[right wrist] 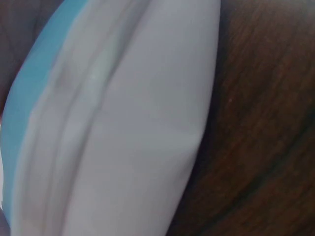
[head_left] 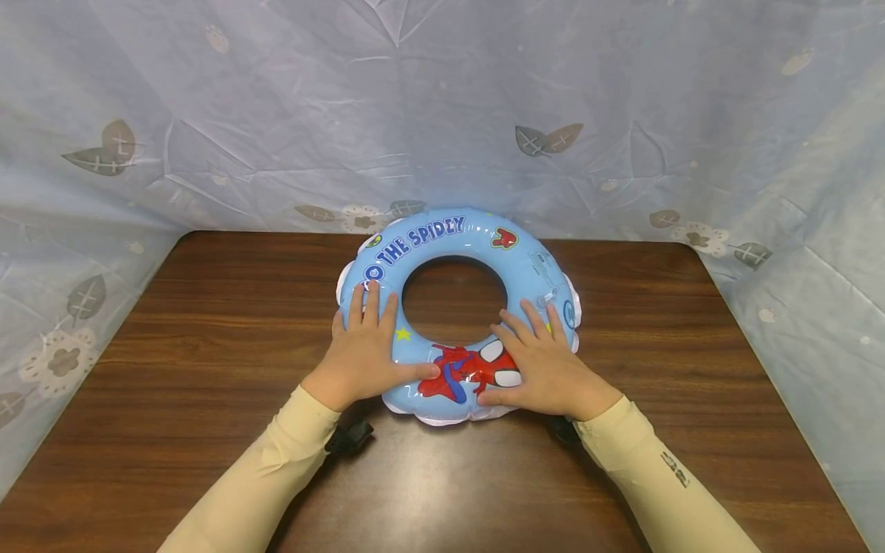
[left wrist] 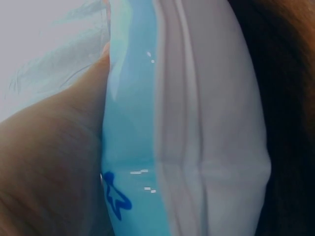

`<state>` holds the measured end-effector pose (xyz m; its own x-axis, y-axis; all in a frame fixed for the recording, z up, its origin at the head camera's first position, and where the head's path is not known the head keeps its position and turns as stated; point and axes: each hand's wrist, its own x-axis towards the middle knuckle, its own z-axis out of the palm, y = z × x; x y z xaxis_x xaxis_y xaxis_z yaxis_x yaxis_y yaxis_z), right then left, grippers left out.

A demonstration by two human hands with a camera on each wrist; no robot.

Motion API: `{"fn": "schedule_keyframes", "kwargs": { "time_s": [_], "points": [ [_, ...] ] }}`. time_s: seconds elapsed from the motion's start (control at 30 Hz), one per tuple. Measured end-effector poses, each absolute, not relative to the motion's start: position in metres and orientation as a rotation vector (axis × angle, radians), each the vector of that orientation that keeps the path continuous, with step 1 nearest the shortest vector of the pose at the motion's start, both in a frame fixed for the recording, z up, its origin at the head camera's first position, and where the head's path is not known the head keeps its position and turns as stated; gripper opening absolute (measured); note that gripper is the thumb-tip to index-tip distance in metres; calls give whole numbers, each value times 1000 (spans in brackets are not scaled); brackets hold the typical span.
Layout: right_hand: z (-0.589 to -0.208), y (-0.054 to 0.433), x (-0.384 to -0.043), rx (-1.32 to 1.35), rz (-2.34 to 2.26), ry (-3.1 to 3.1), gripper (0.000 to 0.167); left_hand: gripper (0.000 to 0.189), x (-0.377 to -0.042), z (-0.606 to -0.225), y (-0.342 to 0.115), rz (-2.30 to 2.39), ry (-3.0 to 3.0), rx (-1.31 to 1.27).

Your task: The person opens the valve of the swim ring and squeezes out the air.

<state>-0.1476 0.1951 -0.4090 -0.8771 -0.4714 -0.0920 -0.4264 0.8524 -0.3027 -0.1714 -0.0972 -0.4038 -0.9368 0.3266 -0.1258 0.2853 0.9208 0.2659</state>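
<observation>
An inflated swim ring [head_left: 449, 238] lies flat on the brown table, light blue on top with a red cartoon figure, lettering and a wavy white edge. My left hand [head_left: 362, 353] rests on its near left part, fingers spread and straight, thumb pointing toward the red figure. On the near right part rests my right hand [head_left: 546, 369], fingers also spread, thumb beside the figure's head. In the left wrist view the left palm [left wrist: 54, 157] lies against the blue top of the ring [left wrist: 130, 113]. The right wrist view shows the ring's white underside [right wrist: 142, 113] bulging over the wood.
The wood-grain table [head_left: 207, 322] extends on both sides of the ring. A pale patterned cloth [head_left: 442, 100] hangs behind it and along both sides. Dark wrist straps [head_left: 349, 438] show beneath the cream sleeves [head_left: 263, 476].
</observation>
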Motion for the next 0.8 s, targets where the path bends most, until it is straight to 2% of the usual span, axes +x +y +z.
{"fn": "schedule_keyframes", "kwargs": {
  "time_s": [0.8],
  "points": [
    [-410, 195, -147, -682, -401, 2855, 107, 131, -172, -406, -97, 352, 2913, 465]
  ]
}}
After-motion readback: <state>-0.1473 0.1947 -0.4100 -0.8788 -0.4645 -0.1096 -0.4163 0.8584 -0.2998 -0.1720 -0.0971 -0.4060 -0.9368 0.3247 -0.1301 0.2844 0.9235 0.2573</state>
